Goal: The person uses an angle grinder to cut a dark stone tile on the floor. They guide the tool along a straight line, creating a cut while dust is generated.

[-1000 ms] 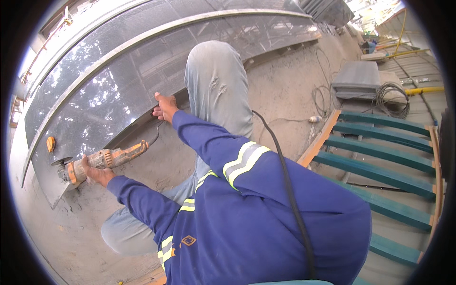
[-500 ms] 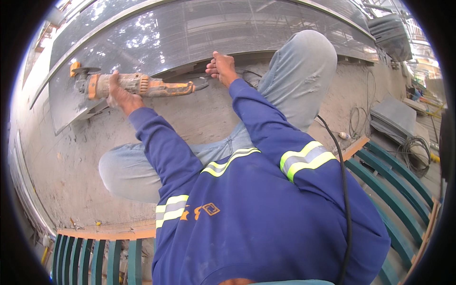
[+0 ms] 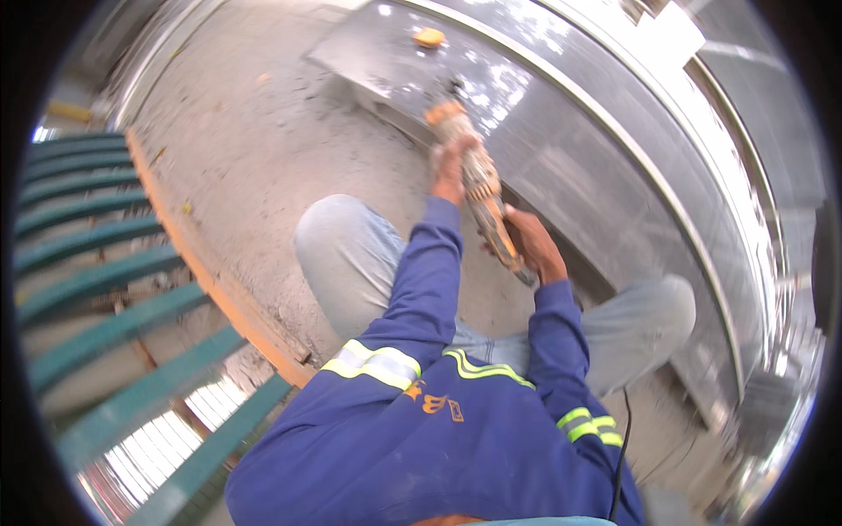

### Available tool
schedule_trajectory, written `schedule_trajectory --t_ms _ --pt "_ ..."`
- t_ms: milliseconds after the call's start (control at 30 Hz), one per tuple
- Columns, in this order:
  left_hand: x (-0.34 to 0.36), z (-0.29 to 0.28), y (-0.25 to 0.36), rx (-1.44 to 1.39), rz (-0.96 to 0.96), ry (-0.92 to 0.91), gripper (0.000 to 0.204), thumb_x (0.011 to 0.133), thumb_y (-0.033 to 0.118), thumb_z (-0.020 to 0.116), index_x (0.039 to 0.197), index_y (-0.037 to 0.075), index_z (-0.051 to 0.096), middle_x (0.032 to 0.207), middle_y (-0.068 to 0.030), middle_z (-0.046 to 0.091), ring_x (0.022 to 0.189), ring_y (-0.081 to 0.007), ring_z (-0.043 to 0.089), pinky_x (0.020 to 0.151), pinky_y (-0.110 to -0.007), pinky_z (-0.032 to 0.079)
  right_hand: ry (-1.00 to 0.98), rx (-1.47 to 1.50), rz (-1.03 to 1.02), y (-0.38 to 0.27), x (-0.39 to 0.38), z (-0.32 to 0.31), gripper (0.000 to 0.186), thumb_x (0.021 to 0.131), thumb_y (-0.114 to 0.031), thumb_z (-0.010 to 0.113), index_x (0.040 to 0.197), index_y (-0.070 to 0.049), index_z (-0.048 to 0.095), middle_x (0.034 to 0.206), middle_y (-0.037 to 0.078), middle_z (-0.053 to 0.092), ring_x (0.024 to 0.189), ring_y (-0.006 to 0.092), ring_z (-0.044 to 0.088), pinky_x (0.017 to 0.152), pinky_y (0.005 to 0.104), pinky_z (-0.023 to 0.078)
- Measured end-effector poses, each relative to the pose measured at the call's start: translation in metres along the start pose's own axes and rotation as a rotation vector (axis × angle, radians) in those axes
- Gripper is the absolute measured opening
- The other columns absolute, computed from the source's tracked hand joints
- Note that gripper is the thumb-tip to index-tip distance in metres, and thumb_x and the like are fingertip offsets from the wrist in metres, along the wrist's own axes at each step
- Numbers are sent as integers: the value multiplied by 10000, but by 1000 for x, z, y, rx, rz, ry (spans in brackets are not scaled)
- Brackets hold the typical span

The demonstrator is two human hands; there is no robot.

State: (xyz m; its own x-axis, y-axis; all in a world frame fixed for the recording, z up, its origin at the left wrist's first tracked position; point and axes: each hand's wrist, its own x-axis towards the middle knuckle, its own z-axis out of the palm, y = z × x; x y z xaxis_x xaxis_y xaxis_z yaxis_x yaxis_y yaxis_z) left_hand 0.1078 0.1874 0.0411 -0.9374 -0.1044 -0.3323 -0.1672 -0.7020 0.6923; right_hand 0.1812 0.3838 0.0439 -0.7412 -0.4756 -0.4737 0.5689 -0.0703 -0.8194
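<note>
My left hand (image 3: 453, 167) is wrapped around the middle of a dusty orange and grey angle grinder (image 3: 481, 180). My right hand (image 3: 535, 241) grips its rear handle, partly behind the tool. The grinder points away from me, its head end blurred over the edge of a glossy dark grey stone slab (image 3: 583, 175). A small orange piece (image 3: 429, 38) lies on the slab beyond the head. The disc cannot be made out clearly.
A dusty concrete floor (image 3: 254, 131) stretches to the left of the slab. Teal slats (image 3: 96, 237) with an orange edge board (image 3: 210, 272) stand at my left. A black cable (image 3: 624, 438) hangs over my right sleeve. A pale metal rail (image 3: 605, 114) runs along the slab.
My view has swung round to the right. The grinder has turned from lying sideways to pointing away from me. My right hand, previously empty, has taken hold of its rear handle.
</note>
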Motion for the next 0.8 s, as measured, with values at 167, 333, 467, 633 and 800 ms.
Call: schedule_trajectory --t_ms 167,333,467,633,800 --pt "8 -15 -15 -252 -101 -68 441 761 298 743 1052 16 572 851 -153 650 723 -259 697 620 -401 619 -67 109 168 -16 -21 29 573 950 -442 624 1216 62 562 946 208 698 706 233 703 591 327 571" --pt "23 -18 -31 -231 -166 -204 469 802 348 717 1088 11 560 857 -153 658 733 -247 700 625 -387 619 44 -310 186 3 -6 24 251 826 -171 737 939 1 594 692 84 632 464 149 581 412 279 440" --pt "34 -7 -43 -109 -193 -192 493 828 410 709 1077 4 578 843 -146 666 735 -241 705 627 -382 611 271 -414 25 12 -5 33 150 780 -104 689 807 -27 564 617 41 560 432 130 529 395 284 373" --pt "35 13 -23 729 -196 -55 595 818 544 729 945 -34 664 866 -151 691 687 -223 697 544 -331 569 424 -478 -88 13 12 0 155 779 -128 676 752 -31 559 601 34 547 437 123 517 410 294 378" --pt "75 -17 38 592 155 152 415 840 424 713 805 11 681 673 -98 683 569 -173 660 453 -320 515 486 -558 -77 -9 23 -24 155 783 -126 662 732 -23 559 573 24 533 430 123 501 416 302 379"
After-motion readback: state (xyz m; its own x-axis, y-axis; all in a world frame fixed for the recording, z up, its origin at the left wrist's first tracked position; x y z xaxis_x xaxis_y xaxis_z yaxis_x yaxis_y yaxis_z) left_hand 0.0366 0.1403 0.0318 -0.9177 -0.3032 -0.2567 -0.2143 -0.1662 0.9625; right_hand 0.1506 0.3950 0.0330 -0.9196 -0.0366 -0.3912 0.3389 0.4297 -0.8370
